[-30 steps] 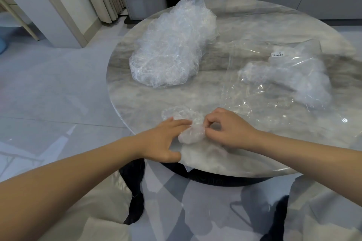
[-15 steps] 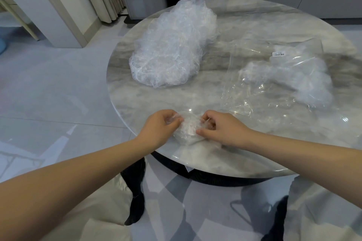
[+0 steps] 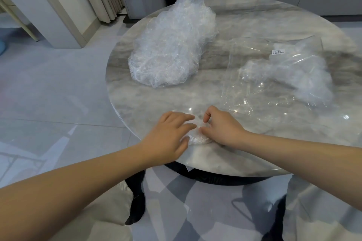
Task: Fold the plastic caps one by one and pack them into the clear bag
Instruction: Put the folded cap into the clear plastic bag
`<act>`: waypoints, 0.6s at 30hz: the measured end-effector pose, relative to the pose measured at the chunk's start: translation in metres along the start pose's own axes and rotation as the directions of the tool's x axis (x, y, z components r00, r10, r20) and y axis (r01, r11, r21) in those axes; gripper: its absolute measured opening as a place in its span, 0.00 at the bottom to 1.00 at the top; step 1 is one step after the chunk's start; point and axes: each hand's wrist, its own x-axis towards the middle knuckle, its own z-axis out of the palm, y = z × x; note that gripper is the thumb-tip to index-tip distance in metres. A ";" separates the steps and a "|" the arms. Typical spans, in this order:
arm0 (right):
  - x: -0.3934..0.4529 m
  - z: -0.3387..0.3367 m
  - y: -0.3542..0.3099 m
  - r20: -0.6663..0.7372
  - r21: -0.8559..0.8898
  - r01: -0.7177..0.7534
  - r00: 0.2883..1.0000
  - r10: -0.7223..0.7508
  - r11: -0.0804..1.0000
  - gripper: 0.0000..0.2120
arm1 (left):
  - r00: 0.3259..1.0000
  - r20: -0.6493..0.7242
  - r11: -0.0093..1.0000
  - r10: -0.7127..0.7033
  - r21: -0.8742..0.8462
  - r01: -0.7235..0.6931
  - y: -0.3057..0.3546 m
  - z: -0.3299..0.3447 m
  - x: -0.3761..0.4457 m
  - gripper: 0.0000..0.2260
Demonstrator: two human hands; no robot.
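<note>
- Your left hand (image 3: 170,136) lies flat, fingers straight and slightly spread, pressing the small crumpled clear plastic cap (image 3: 196,134) onto the near edge of the round grey marble table (image 3: 254,15)
- Your right hand (image 3: 221,126), touching the cap's other side, pinches its film with curled fingers
- Beyond your right hand lies the flat clear bag (image 3: 278,84), folded caps inside
- Beyond your left hand sits the big heap of loose clear plastic caps (image 3: 172,47)
</note>
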 end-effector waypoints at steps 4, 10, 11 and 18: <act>-0.001 0.002 -0.001 0.010 0.042 0.007 1.000 -0.007 0.999 0.11 | 0.934 0.349 0.997 -0.071 0.015 0.070 -0.002 0.013 -0.013 0.35; -0.007 -0.001 0.001 -0.038 -0.426 0.370 0.904 -0.425 0.826 0.09 | 0.888 0.456 0.998 -0.052 -0.007 0.062 -0.007 0.016 -0.012 0.37; -0.008 0.000 0.002 -0.033 -0.465 0.424 0.869 -0.494 0.777 0.09 | 0.884 0.465 0.999 -0.044 -0.007 0.054 -0.007 0.015 -0.011 0.37; 0.000 -0.003 0.011 -0.009 -0.491 0.371 0.903 -0.430 0.788 0.10 | 0.887 0.462 0.999 -0.011 -0.041 0.033 -0.011 0.013 -0.009 0.34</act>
